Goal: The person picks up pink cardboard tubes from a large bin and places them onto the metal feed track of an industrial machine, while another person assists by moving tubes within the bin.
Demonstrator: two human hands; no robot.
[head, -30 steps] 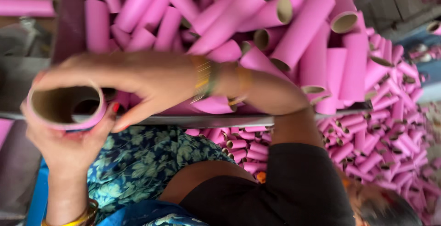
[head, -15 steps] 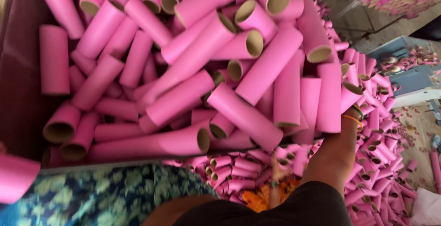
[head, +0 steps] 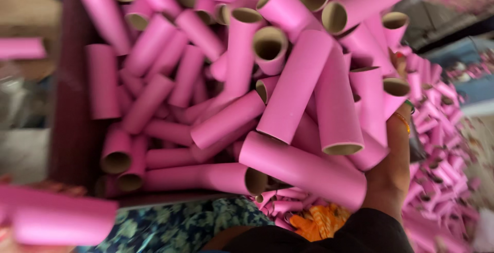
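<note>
A heap of pink cardboard tubes [head: 293, 88] with open brown ends fills a dark box [head: 72, 129]. My right arm runs up the right side of the heap, bangles at the wrist. My right hand [head: 399, 64] is pressed into the tubes there and is mostly hidden behind them, apart from a finger with a red nail. At the bottom left a blurred pink tube [head: 56, 219] lies close to the camera. A small part of my left hand [head: 41, 187] shows above this tube, which it holds.
Many more pink tubes [head: 437, 129] lie scattered on the floor to the right of the box. A blue floral cloth [head: 180, 227] and an orange object [head: 319, 219] sit below the box's front rim. Another pink tube [head: 20, 48] lies at the far left.
My right hand left the tube held in my left hand and moved up the right side of the heap. The view swung onto the box, and the held tube dropped to the bottom left.
</note>
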